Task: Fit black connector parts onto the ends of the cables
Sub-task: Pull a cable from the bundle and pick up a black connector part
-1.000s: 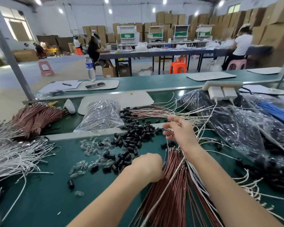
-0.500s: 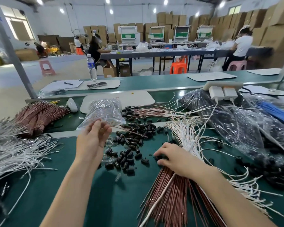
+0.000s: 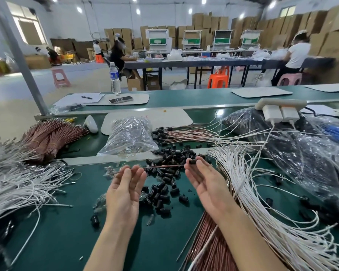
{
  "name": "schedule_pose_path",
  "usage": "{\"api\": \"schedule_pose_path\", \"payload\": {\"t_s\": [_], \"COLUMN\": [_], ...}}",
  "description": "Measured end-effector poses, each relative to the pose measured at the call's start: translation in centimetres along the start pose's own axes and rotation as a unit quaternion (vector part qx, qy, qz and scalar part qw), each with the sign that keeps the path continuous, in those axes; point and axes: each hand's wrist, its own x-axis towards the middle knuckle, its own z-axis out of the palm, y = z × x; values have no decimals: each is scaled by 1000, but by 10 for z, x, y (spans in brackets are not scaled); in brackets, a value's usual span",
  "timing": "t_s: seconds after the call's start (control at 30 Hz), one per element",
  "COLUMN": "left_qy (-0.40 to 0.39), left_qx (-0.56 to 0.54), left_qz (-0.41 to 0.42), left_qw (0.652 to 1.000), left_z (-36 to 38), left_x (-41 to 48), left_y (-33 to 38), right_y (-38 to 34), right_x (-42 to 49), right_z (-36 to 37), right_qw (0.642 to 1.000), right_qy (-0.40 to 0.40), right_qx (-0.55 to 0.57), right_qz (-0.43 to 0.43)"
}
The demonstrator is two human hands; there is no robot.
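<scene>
One connector (image 3: 192,161) pinched in right hand (image 3: 205,184) at the tip of a brown cable (image 3: 164,166) pinched in left hand (image 3: 123,192), above the bench (image 3: 57,231), seemingly not yet seated; some fitted cables (image 3: 184,133) behind, heaps of loose connectors (image 3: 164,184) and bare cables (image 3: 207,243) left.

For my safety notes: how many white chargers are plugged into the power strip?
2. Both hang side by side from the power strip at the right: the left charger and the right charger. None seems hidden.
</scene>
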Motion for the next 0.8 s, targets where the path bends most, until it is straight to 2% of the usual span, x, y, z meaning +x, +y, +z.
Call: {"api": "schedule_pose_path", "payload": {"t_s": [0.3, 0.8], "left_qy": [5, -6], "left_qx": [-14, 7], "left_qz": [14, 1], "left_qw": [1000, 1000], "left_z": [4, 3], "left_x": [2, 0], "left_y": [2, 0], "right_y": [4, 5], "right_x": [4, 4], "right_z": [-6, -8], "right_qw": [999, 997], "right_qy": [18, -13], "right_qx": [30, 47], "right_qz": [14, 56]}}
